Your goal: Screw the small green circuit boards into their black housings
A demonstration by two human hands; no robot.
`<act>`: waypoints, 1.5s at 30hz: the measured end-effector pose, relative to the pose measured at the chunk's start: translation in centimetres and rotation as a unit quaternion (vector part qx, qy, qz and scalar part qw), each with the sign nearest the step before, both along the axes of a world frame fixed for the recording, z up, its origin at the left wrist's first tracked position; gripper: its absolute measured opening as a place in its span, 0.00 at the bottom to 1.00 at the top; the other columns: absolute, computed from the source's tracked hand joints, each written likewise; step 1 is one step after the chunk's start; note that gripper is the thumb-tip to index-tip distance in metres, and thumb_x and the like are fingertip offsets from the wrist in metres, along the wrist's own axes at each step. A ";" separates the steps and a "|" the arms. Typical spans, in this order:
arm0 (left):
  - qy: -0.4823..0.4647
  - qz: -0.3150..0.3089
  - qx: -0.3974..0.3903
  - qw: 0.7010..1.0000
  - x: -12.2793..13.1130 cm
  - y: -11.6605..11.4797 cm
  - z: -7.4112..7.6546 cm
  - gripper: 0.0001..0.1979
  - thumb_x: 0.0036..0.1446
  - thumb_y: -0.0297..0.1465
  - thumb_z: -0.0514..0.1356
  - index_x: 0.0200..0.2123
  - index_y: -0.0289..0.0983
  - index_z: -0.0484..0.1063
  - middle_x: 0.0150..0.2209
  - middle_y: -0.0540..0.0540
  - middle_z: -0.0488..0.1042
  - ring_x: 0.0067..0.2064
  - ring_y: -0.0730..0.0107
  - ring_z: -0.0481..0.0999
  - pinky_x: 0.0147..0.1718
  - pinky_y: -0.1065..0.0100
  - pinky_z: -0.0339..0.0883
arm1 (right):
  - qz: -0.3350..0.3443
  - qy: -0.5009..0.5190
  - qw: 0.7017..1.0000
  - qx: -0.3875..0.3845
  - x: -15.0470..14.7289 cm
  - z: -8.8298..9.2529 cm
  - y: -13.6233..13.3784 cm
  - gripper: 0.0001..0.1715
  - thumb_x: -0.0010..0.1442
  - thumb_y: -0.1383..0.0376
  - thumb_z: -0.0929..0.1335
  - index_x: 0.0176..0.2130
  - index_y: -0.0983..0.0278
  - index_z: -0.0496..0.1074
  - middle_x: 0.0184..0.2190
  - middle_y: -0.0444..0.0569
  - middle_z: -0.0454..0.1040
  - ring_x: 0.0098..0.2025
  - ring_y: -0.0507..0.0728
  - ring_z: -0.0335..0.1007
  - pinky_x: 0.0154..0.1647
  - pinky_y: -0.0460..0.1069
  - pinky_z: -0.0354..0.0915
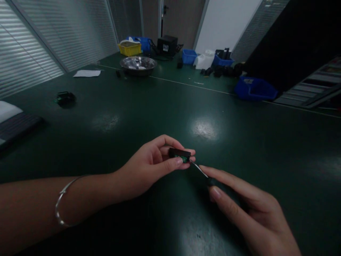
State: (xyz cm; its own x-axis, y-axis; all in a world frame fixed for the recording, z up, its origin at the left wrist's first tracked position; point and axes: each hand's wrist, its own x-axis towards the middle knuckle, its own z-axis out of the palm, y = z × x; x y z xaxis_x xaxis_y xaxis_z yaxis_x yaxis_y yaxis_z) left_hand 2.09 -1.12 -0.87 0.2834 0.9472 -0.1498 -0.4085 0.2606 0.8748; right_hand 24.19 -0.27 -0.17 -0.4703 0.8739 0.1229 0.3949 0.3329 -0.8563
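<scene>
Between the thumb and fingers of my left hand (151, 165) is a small black block-shaped part (179, 153) with a green face like a circuit board. My right hand (253, 209) grips a screwdriver (199, 168) by its dark handle, most of which is hidden in the palm. The thin metal shaft points up and left, and its tip meets the right end of the black part. Whether the tip sits in a screw is too small to tell. Both hands are held above the green table (160, 113).
A keyboard (20, 128) lies at the left edge, with a dark green-black part (65, 97) beyond it. Farther back are white paper (87, 73), a metal bowl (138, 65), a yellow bin (130, 49), a black box (167, 45) and several blue bins, one (254, 89) at the right.
</scene>
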 end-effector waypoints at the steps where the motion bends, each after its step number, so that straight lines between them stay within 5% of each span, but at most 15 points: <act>1: 0.005 0.005 0.004 1.000 -0.1 0.1 0.0 0.08 0.60 0.19 0.60 0.42 0.34 0.68 0.51 0.38 0.77 0.52 0.64 0.77 0.55 0.59 0.67 | -0.004 0.002 1.000 -0.002 0.0 0.0 0.0 0.17 0.59 0.64 0.71 0.49 0.52 0.78 0.44 0.48 0.83 0.45 0.62 0.81 0.40 0.49 0.79; 7: 0.095 -0.005 0.021 0.995 -0.5 0.3 -0.1 0.10 0.56 0.26 0.66 0.42 0.36 0.74 0.47 0.44 0.77 0.49 0.65 0.76 0.51 0.63 0.67 | -0.015 0.018 1.000 -0.002 0.0 0.1 -0.1 0.17 0.58 0.66 0.71 0.48 0.52 0.79 0.44 0.47 0.83 0.43 0.61 0.81 0.39 0.48 0.78; 16: 0.099 -0.031 0.081 0.991 0.0 -0.2 -0.1 0.16 0.63 0.25 0.57 0.53 0.38 0.63 0.36 0.48 0.74 0.36 0.71 0.72 0.38 0.68 0.67 | -0.010 0.042 0.999 -0.022 -0.2 0.1 -0.2 0.17 0.59 0.65 0.71 0.48 0.53 0.79 0.44 0.48 0.83 0.46 0.62 0.80 0.42 0.49 0.78; 26: 0.267 -0.033 0.145 0.952 -0.4 -0.2 0.2 0.15 0.67 0.34 0.51 0.52 0.38 0.71 0.34 0.47 0.70 0.35 0.69 0.69 0.36 0.68 0.66 | -0.011 0.017 1.000 0.002 -0.1 0.0 0.0 0.17 0.59 0.66 0.71 0.48 0.53 0.79 0.44 0.48 0.83 0.43 0.62 0.81 0.37 0.48 0.79; 35: 0.269 -0.021 0.171 0.948 -0.3 -0.3 0.3 0.11 0.63 0.28 0.57 0.48 0.38 0.74 0.38 0.48 0.72 0.38 0.71 0.71 0.37 0.71 0.66 | 0.000 0.006 1.000 0.028 -0.1 0.0 -0.2 0.19 0.59 0.68 0.70 0.49 0.52 0.77 0.45 0.46 0.83 0.44 0.61 0.81 0.37 0.47 0.78; 45: 0.067 -0.066 0.059 0.994 -0.3 0.0 -0.6 0.10 0.63 0.29 0.58 0.46 0.34 0.74 0.34 0.46 0.74 0.31 0.73 0.73 0.32 0.71 0.68 | 0.031 -0.010 0.999 0.037 -0.1 -0.2 -0.1 0.20 0.60 0.69 0.70 0.51 0.53 0.76 0.43 0.47 0.82 0.44 0.60 0.80 0.34 0.48 0.77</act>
State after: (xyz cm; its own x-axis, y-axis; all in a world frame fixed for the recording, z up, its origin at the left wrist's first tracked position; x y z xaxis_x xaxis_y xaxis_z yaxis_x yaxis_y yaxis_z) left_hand 1.76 -1.17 -1.46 0.3912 0.9164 -0.0840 -0.2556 0.1959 0.9467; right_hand 24.08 -0.41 -0.37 -0.5268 0.8315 0.1766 0.3883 0.4202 -0.8202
